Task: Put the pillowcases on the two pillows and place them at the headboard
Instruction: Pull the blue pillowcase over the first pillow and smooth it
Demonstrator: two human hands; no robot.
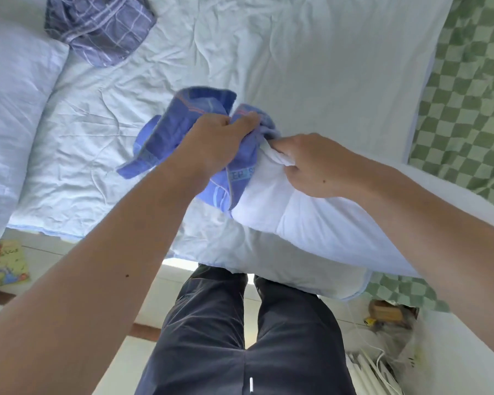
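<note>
A white pillow lies across the bed's near edge under my right arm. Its far corner is tucked into a blue checked pillowcase, which is bunched up in the middle of the view. My left hand grips the bunched pillowcase at its opening. My right hand pinches the pillow's white corner right beside it. A second bare white pillow rests at the left edge of the bed. A second crumpled pillowcase, grey-purple plaid, sits at the upper left.
A pale blue quilt covers the bed. A green checked sheet shows at the right. A picture book lies on the floor at the left. Cables and clutter sit at the lower right beside my legs.
</note>
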